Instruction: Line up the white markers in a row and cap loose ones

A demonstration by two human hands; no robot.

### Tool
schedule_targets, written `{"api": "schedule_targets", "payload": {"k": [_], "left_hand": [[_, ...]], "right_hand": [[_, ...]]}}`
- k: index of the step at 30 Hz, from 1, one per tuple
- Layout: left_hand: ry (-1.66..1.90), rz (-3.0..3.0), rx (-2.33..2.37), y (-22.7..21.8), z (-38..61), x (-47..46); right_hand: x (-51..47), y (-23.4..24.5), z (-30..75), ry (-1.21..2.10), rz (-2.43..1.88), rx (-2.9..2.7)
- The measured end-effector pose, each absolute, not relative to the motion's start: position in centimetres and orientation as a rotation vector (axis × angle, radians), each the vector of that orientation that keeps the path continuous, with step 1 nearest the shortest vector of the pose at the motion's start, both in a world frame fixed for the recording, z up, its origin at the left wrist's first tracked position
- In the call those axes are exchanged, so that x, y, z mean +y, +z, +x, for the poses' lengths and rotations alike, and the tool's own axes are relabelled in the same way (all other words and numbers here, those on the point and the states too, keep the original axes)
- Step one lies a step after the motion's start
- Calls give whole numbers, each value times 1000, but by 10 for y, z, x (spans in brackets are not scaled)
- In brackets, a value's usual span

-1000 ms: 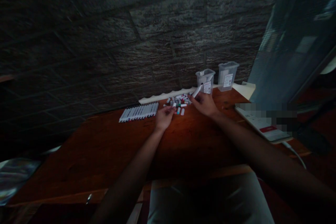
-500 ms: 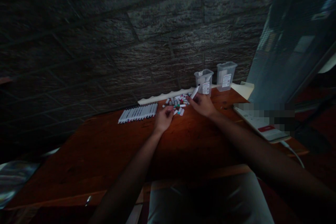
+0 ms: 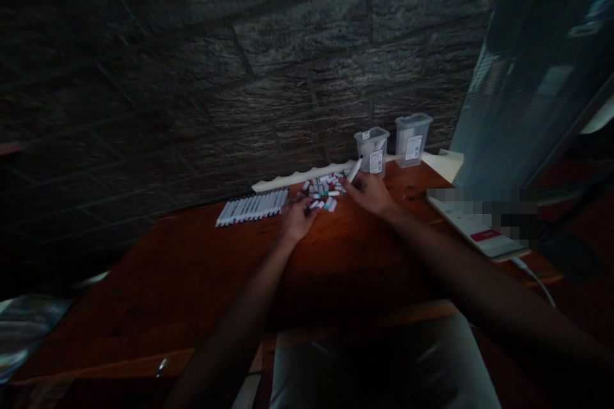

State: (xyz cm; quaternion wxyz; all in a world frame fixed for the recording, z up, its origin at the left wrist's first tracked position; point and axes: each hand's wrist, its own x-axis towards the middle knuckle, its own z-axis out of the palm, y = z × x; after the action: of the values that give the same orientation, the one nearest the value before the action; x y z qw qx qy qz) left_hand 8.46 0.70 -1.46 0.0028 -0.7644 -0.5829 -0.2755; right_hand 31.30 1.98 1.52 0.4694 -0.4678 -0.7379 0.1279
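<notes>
My right hand (image 3: 368, 192) is closed around a white marker (image 3: 355, 169) that points up and away, its tip near a clear plastic cup. My left hand (image 3: 296, 217) rests on the table with its fingers pinched on a small white marker cap (image 3: 313, 205). Between and beyond the hands lies a heap of loose caps (image 3: 325, 186) in white, red and teal. A neat row of white markers (image 3: 253, 206) lies side by side to the left of the heap.
Two clear plastic cups (image 3: 372, 149) (image 3: 412, 138) with labels stand at the back by the dark brick wall. A white booklet (image 3: 480, 230) and a cable lie at the right. The reddish wooden table (image 3: 192, 268) ends at a near edge by my lap.
My left hand has closed on a cap at the near edge of the heap and drawn slightly back. The right hand has kept the marker almost still.
</notes>
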Motion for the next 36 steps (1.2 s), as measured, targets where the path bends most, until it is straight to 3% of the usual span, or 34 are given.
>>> {"api": "schedule_targets", "payload": {"k": [11,24,36], "left_hand": [[-674,-2375,-1810,-13,89,4],[-970,-2374,-1793,3,93,-4],[-850,-2741,-1557,9,85,-8]], "right_hand": [[20,15,313,307,-1127,-1815],[18,17,313,311,-1158,-1824],[19,15,312,312,-1161,-1823]]}}
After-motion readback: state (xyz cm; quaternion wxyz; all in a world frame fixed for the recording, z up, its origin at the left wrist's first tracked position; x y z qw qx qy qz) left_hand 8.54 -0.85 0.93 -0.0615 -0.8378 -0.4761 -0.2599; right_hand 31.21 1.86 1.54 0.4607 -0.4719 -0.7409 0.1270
